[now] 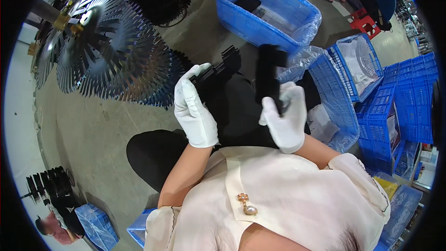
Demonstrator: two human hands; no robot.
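Note:
My left hand (pixel 194 111), in a white glove, is wrapped round a stack of thin black strips (pixel 217 70) whose edges fan out above my lap. Also gloved in white, my right hand (pixel 287 118) grips a flat black piece (pixel 268 72) between thumb and fingers. That piece is smeared by motion, so its exact kind does not show. The two hands are apart, both above my black-clad legs. Beside my right hand stands a blue crate (pixel 341 104) lined with clear plastic, with black and white items in it.
At the left, a rack of fanned dark metal blades (pixel 118 49) hangs on a rod. Ahead is a plastic-lined blue crate (pixel 232 21) with black pieces inside. Stacked blue crates (pixel 416 97) stand right. A red stool (pixel 364 23) and other people are farther off.

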